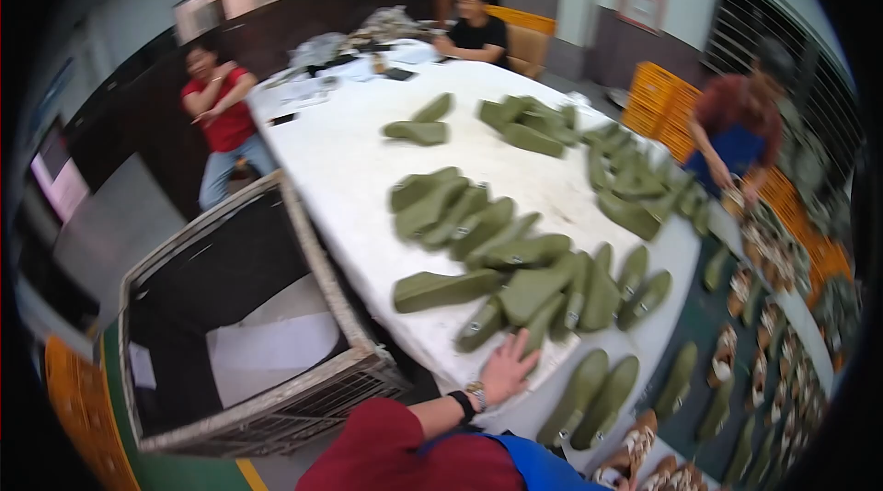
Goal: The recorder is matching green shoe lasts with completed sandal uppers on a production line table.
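My left hand [510, 370], with a watch and a dark band at the wrist, reaches over the near corner of the white table [345, 155]. Its fingers are spread and it holds nothing. Right by the fingertips lies a green shoe last [480, 324], part of a loose heap of several lasts [533, 287]; whether the fingers touch one I cannot tell. To the right of the hand, a pair of green lasts [604, 402] lies side by side on a lower white strip. My right hand is out of view.
A large dark-lined crate [354, 330] stands left of the table. More lasts [529, 123] lie farther back. Patterned shoes [637, 445] and lasts stand in rows at the right, near a person in a blue apron [739, 155]. Two more people are at the table's far side.
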Tool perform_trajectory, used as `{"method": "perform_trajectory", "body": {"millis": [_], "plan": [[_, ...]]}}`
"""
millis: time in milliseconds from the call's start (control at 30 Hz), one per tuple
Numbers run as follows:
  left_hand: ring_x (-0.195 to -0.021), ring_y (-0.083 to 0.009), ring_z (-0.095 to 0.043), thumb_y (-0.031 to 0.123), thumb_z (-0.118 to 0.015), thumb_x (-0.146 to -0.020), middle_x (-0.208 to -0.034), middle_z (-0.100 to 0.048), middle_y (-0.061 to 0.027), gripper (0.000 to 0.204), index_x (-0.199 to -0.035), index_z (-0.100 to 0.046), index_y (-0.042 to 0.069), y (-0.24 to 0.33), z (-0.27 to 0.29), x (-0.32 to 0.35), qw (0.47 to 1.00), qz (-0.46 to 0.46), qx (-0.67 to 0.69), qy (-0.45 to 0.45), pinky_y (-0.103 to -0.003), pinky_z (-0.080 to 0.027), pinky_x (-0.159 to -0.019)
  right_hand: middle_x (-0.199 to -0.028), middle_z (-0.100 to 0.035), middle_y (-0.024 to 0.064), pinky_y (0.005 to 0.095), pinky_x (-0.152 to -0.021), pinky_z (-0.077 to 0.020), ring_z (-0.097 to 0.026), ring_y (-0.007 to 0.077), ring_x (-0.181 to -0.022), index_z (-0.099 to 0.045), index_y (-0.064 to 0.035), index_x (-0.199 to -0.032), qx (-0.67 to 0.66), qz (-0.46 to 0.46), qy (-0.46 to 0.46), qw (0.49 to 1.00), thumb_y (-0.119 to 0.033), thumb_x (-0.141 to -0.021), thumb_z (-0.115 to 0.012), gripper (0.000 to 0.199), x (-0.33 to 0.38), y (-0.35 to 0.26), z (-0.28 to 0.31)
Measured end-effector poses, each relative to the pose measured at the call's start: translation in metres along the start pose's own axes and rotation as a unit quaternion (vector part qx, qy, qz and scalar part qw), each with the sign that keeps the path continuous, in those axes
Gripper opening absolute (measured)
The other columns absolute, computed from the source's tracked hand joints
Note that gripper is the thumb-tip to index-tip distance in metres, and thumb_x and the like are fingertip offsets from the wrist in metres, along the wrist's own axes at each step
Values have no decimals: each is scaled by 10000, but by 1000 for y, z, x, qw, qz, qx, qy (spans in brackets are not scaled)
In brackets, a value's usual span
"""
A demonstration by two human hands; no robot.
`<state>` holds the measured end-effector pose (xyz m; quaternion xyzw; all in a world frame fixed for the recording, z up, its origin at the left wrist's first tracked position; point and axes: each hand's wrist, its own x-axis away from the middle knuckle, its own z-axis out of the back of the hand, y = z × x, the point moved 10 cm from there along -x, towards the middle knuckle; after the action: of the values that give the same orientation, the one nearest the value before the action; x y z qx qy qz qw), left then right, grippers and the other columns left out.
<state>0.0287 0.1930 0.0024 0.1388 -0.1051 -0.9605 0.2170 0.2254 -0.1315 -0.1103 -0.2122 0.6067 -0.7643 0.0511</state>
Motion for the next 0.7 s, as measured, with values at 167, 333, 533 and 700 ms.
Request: {"method": "perform_trajectory", "body": {"millis": [167,333,533,700], "plan": [[-1202,-386,-334,309,-659,-668,-1403,-202,-241,672,-1283,-415,189,-4,13,8,1000,19,-1,25,-413,-392,-863,-946,-560,85,286,-754,-415,-513,192,-859,-477,36,-1140,17,17,-90,996,-39,-719,-535,432,-32,-16,-69],[-1196,-384,-341,303,-659,-667,-1401,-209,-236,669,-1281,-417,188,-6,15,7,999,19,2,32,-404,-388,-869,-949,-560,87,286,-757,-415,-513,192,-862,-474,36,-1144,20,19,-104,994,-42,-721,-537,435,-37,-16,-78],[-1196,-376,-345,305,-653,-668,-1402,-210,-236,655,-1271,-425,191,-6,15,4,999,20,-7,25,-400,-386,-873,-953,-559,88,287,-761,-416,-514,193,-866,-469,37,-1149,20,18,-94,995,-46,-724,-541,439,-35,-14,-67],[-1201,-377,-343,304,-654,-662,-1404,-208,-235,657,-1269,-428,192,-7,16,4,999,20,-4,33,-402,-383,-881,-956,-558,90,288,-764,-416,-514,193,-869,-466,37,-1153,24,19,-88,996,-49,-727,-543,442,-32,-13,-55]]}}
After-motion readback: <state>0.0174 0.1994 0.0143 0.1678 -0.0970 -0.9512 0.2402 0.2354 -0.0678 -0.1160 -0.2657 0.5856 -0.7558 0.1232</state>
